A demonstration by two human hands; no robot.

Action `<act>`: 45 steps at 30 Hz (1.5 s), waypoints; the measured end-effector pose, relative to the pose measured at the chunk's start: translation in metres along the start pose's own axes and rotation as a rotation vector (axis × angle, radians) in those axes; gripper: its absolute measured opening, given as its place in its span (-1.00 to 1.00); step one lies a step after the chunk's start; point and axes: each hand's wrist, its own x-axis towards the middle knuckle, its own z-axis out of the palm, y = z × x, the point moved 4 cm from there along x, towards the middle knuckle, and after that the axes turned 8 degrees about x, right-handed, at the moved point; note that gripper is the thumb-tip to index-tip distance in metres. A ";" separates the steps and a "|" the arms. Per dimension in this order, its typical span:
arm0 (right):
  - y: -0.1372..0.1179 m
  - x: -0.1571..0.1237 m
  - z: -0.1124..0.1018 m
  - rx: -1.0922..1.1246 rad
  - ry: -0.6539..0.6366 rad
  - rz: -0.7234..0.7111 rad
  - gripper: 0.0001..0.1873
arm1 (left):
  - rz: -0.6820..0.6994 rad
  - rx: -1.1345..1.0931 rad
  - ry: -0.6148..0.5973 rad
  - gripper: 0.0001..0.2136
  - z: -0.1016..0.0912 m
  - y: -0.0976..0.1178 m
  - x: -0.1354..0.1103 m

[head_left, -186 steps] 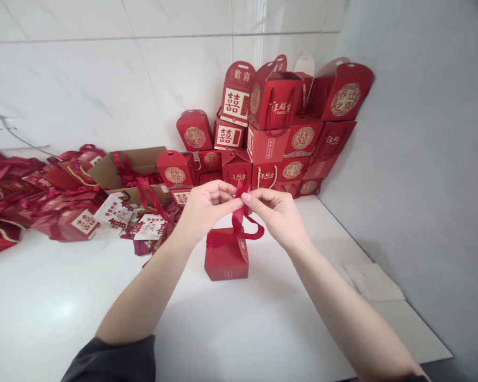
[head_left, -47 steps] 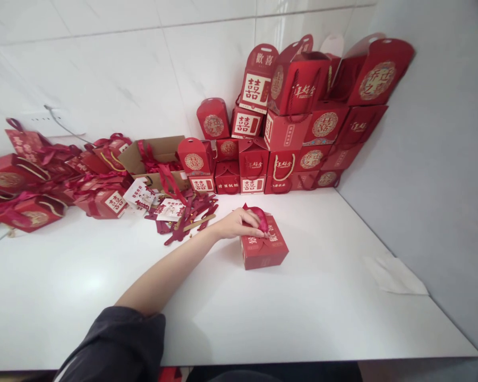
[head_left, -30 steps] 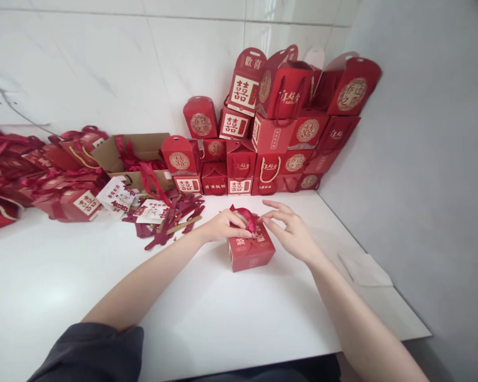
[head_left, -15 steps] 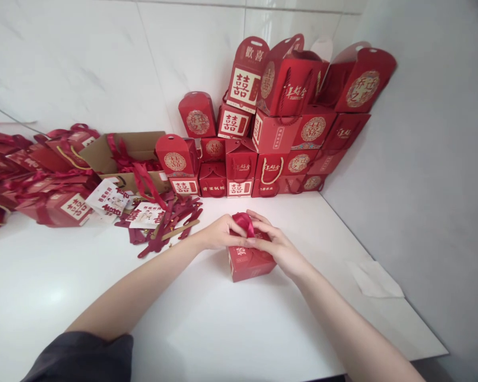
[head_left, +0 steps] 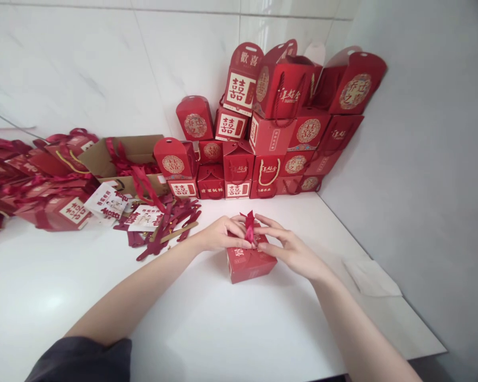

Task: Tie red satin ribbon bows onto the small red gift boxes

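A small red gift box (head_left: 252, 266) with pale lettering stands on the white table in front of me. A glossy dark-pink ribbon (head_left: 249, 228) rises from the top of it. On the left side, my left hand (head_left: 228, 233) pinches the ribbon close to the lid, thumb toward me. My right hand (head_left: 289, 245) is at the box's right side, fingers apart and reaching over the lid, with the fingertips near the ribbon. Part of the lid is hidden behind the fingers.
Stacked red gift boxes (head_left: 239, 171) line the wall. Left of them stands a cardboard carton (head_left: 143, 151) of ribbon, with dark-red strips (head_left: 165, 236) and printed cards (head_left: 145, 217) in front. More ribboned boxes (head_left: 50, 209) crowd the far left. A white sheet (head_left: 372, 277) lies beside the right wall.
My right hand has loosened from the ribbon and moved slightly right, its fingers spreading. The ribbon's loop now shows as upright ends. My left hand stays at the lid.
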 end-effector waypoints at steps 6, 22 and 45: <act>0.000 0.010 0.016 0.163 -0.054 0.023 -0.59 | -0.027 -0.032 0.012 -0.82 0.002 0.000 -0.001; 0.037 0.028 -0.035 0.333 0.534 0.102 -0.80 | -0.015 -0.017 -0.020 -0.88 0.000 0.002 0.003; -0.015 0.030 -0.015 -0.317 0.199 -0.289 -0.68 | 0.003 -0.010 -0.018 -0.86 0.000 0.004 0.004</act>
